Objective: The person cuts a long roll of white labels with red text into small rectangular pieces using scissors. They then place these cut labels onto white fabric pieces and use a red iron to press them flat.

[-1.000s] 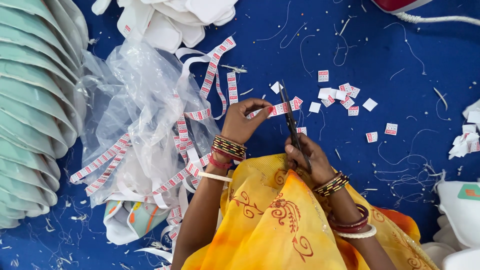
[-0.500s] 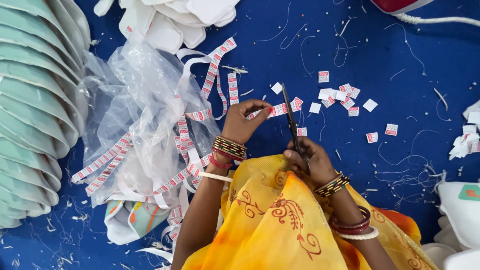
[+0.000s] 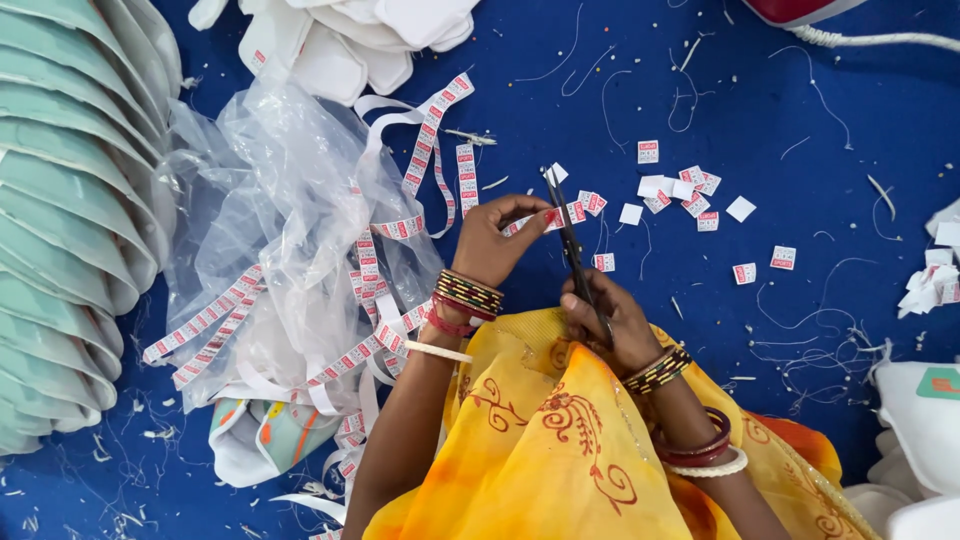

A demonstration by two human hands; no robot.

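Note:
My left hand (image 3: 495,243) pinches the end of a long white ribbon of red-printed labels (image 3: 425,150) and holds it out over the blue cloth. My right hand (image 3: 610,318) grips a pair of dark scissors (image 3: 567,235), whose blades point away from me and close on the strip near my left fingertips. Several cut single labels (image 3: 680,190) lie scattered on the cloth just beyond the blades. More of the ribbon trails back to the left across a crumpled clear plastic bag (image 3: 285,230).
A stack of pale green moulded pieces (image 3: 70,210) fills the left edge. White fabric pieces (image 3: 350,40) lie at the top, more white pieces (image 3: 930,420) at the right. Loose threads litter the blue cloth (image 3: 830,130). Yellow-orange fabric (image 3: 560,450) covers my lap.
The scissor blades have closed a little on the strip. Both hands stay in nearly the same place.

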